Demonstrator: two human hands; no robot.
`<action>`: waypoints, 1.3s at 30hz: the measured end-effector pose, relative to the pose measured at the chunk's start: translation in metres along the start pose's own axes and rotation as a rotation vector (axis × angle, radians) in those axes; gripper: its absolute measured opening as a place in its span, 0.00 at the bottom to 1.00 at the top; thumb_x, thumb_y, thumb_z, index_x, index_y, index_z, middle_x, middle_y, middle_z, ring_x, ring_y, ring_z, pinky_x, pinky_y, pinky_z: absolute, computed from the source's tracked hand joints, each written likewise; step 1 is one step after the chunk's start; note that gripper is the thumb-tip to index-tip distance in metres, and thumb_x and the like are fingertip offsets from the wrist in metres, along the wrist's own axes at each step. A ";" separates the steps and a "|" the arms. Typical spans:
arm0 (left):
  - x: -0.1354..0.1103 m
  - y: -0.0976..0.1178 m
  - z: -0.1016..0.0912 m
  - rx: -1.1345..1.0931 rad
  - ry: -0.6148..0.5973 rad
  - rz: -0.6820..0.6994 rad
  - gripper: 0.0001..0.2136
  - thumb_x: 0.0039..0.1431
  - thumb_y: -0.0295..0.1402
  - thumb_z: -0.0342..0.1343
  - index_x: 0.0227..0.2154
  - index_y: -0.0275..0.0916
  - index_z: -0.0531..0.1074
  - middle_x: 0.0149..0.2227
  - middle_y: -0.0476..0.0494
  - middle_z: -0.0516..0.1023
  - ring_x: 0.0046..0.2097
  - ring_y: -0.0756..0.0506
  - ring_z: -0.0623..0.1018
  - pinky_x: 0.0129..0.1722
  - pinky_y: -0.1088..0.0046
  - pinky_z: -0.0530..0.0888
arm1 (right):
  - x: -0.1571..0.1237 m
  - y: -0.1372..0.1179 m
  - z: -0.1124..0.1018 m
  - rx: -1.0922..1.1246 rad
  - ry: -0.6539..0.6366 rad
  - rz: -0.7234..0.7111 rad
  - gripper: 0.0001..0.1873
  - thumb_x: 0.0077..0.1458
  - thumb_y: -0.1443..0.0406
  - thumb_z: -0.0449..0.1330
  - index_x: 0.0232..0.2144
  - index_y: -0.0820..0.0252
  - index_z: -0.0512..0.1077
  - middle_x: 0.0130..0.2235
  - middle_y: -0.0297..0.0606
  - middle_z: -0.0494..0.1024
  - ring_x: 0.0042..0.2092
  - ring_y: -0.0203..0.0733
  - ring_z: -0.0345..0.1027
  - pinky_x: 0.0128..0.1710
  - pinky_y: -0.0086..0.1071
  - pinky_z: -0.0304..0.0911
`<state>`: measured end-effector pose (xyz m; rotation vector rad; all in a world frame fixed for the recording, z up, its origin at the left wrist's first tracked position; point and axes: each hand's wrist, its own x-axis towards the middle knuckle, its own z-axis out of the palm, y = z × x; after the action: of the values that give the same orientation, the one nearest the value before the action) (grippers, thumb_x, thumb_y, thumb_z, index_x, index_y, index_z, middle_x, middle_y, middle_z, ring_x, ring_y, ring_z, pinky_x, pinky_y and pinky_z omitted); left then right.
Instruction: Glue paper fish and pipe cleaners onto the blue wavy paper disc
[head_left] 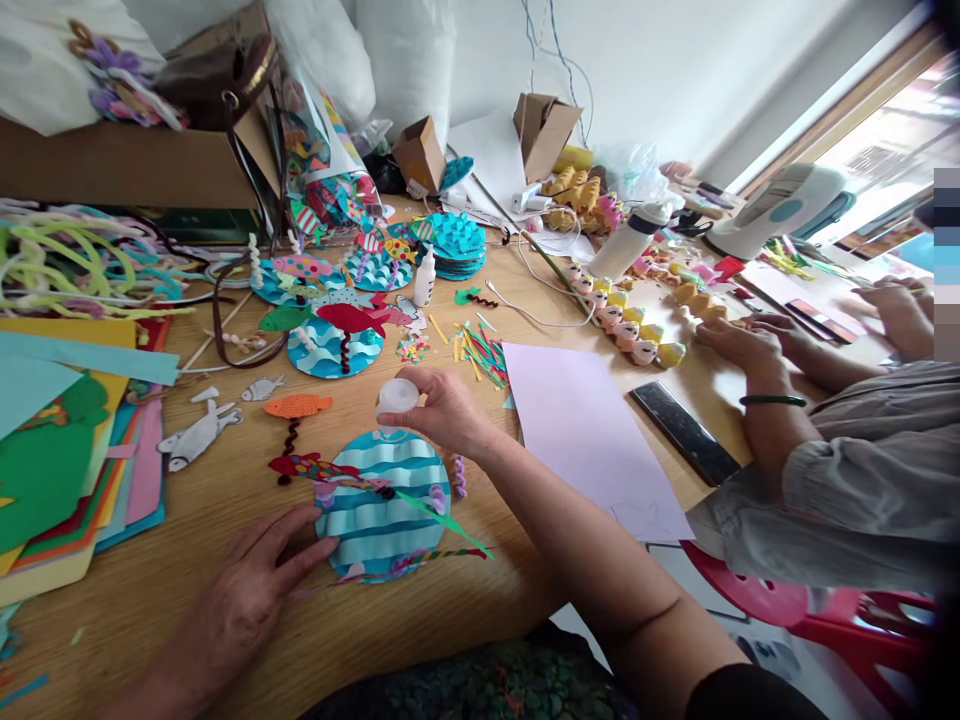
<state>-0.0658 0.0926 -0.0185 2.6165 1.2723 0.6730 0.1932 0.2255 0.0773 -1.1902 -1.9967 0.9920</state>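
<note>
My right hand (pixel 442 408) is closed around a small white glue bottle (pixel 397 399), held upside down over the top edge of a round blue wave-striped paper plate craft (pixel 382 500). My left hand (pixel 251 585) lies flat and open on the wooden table (pixel 195 520), its fingertips pressing the plate's left edge. Paper fish and green strips are stuck on the plate. An orange paper fish (pixel 298 405) and a grey paper fish (pixel 196 438) lie just to the left of it.
Another person's hands (pixel 739 340) rest on the table at right beside a black ruler (pixel 684 432) and a lilac paper sheet (pixel 585 435). Stacked coloured paper (pixel 67 450) lies left. More wave plates (pixel 334 345), a glue bottle (pixel 425 277) and boxes crowd the back.
</note>
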 end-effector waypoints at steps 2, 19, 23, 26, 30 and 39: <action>0.000 0.000 0.001 0.002 -0.005 0.007 0.15 0.59 0.37 0.43 0.46 0.55 0.70 0.50 0.50 0.72 0.49 0.45 0.72 0.47 0.67 0.72 | 0.001 0.000 0.001 -0.002 0.002 0.003 0.09 0.42 0.63 0.65 0.25 0.61 0.69 0.27 0.30 0.72 0.30 0.33 0.64 0.30 0.26 0.54; 0.000 0.000 -0.002 -0.028 -0.022 -0.014 0.15 0.59 0.37 0.43 0.45 0.56 0.71 0.49 0.50 0.73 0.48 0.45 0.74 0.46 0.67 0.73 | 0.004 0.004 0.014 -0.024 0.008 -0.047 0.09 0.45 0.62 0.64 0.23 0.61 0.68 0.27 0.30 0.72 0.30 0.32 0.64 0.29 0.24 0.54; 0.002 0.001 -0.003 -0.037 0.000 -0.006 0.15 0.59 0.37 0.44 0.44 0.56 0.71 0.49 0.50 0.74 0.48 0.45 0.74 0.46 0.68 0.73 | 0.001 0.003 0.014 -0.036 0.011 -0.070 0.09 0.45 0.62 0.64 0.23 0.61 0.68 0.27 0.31 0.72 0.30 0.33 0.65 0.30 0.25 0.55; 0.002 0.002 -0.003 -0.018 0.011 0.001 0.15 0.59 0.36 0.45 0.45 0.55 0.71 0.49 0.50 0.73 0.48 0.45 0.73 0.46 0.68 0.73 | -0.003 0.004 0.008 -0.034 0.003 -0.086 0.10 0.45 0.62 0.64 0.23 0.62 0.68 0.26 0.32 0.71 0.30 0.33 0.65 0.30 0.26 0.55; 0.003 0.002 -0.005 -0.010 0.006 0.014 0.14 0.59 0.38 0.45 0.46 0.55 0.70 0.50 0.51 0.73 0.49 0.45 0.73 0.46 0.70 0.73 | -0.005 0.006 0.002 0.018 0.024 -0.047 0.09 0.44 0.62 0.64 0.25 0.62 0.69 0.27 0.31 0.71 0.30 0.32 0.65 0.30 0.25 0.56; 0.002 0.001 -0.004 -0.029 0.005 0.003 0.14 0.59 0.38 0.44 0.45 0.56 0.70 0.49 0.51 0.73 0.48 0.46 0.74 0.46 0.69 0.73 | -0.003 0.001 0.007 -0.031 0.012 -0.028 0.11 0.42 0.61 0.65 0.26 0.61 0.69 0.27 0.30 0.72 0.29 0.32 0.64 0.29 0.24 0.55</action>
<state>-0.0654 0.0932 -0.0139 2.5959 1.2502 0.6943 0.1896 0.2208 0.0725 -1.1789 -2.0207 0.9412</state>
